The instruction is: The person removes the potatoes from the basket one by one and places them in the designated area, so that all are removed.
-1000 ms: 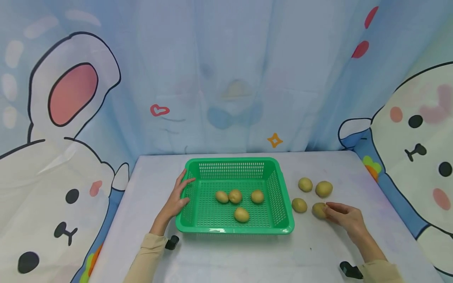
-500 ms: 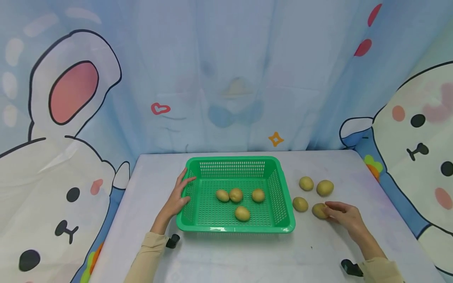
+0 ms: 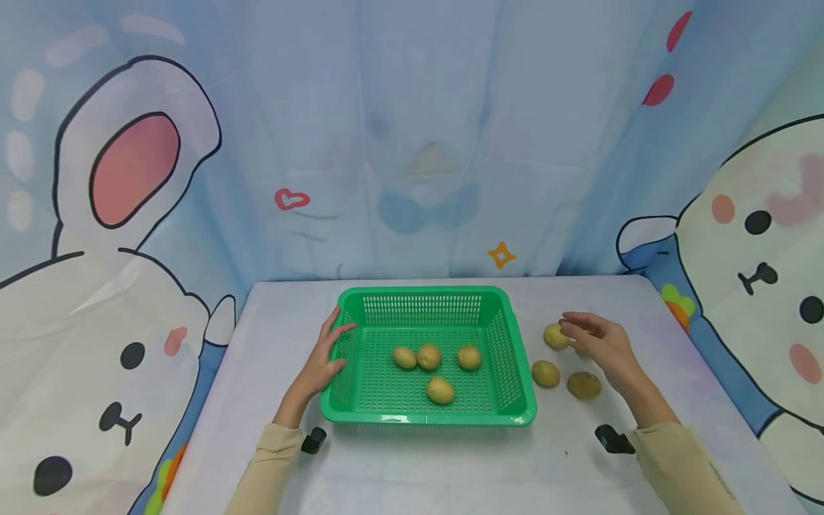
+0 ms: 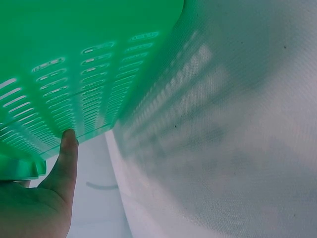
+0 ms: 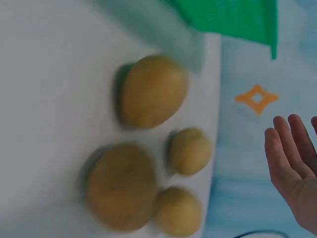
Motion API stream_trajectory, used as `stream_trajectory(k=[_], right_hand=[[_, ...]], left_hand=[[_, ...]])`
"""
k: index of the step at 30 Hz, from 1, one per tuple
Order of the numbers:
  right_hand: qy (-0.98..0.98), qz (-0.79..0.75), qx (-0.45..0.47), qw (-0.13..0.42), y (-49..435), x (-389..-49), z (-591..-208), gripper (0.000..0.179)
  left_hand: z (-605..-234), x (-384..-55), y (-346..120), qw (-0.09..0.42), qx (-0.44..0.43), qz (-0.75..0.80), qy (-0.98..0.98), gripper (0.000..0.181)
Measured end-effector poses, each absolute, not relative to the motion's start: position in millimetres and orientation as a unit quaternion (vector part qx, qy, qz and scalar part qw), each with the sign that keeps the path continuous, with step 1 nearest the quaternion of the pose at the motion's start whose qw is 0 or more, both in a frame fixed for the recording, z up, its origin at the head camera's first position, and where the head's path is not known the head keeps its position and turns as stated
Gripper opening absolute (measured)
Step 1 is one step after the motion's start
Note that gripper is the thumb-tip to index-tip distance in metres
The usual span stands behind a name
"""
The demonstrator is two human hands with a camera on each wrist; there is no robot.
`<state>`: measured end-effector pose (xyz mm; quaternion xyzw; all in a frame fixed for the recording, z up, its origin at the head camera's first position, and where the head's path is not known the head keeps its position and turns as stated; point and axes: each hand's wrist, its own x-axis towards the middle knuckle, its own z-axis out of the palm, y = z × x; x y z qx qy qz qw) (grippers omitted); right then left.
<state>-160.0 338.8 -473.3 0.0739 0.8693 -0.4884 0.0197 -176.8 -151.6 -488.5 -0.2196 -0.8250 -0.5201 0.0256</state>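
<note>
A green slotted plastic basket (image 3: pixel 418 417) sits mid-table with several potatoes inside, the front one (image 3: pixel 440 390) lying apart from a touching pair. My left hand (image 3: pixel 318 365) holds the basket's left rim, fingers reaching over it. In the left wrist view, a digit (image 4: pixel 68 153) lies against the slotted outer wall. My right hand (image 3: pixel 608 350) hovers at the back of the loose potatoes, fingertips beside or over one potato (image 3: pixel 555 337) and mostly covering another. Nearer lie two more, a potato (image 3: pixel 546 374) by the basket and a darker potato (image 3: pixel 584 385). Nothing shows between the right fingers (image 5: pixel 282 153).
A white cloth covers the table (image 3: pixel 450 472). Behind it hangs a blue printed curtain (image 3: pixel 418 107), with cartoon animal prints on both sides. A black wrist device (image 3: pixel 614 439) sits beside the right forearm, another black device (image 3: pixel 313 440) beside the left.
My right hand has let go of the darker front potato and moved back and slightly left towards the rear pair. That potato stays on the table. The left hand and basket keep their place.
</note>
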Motion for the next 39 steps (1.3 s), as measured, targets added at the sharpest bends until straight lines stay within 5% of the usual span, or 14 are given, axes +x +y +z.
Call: stream_trajectory(k=[10, 25, 39], right_hand=[[0.802, -0.593, -0.03, 0.067, 277, -196, -443, 0.061], [0.802, -0.553, -0.138, 0.176, 141, -219, -459, 0.044], [0.827, -0.501, -0.116, 0.226, 108, -238, -487, 0.038]], left_hand=[[-492, -178, -151, 0.027, -0.21, -0.523, -0.826, 0.069], [-536, -202, -163, 0.034, -0.221, -0.508, -0.832, 0.073], [-536, -202, -162, 0.042, -0.211, -0.507, -0.835, 0.073]])
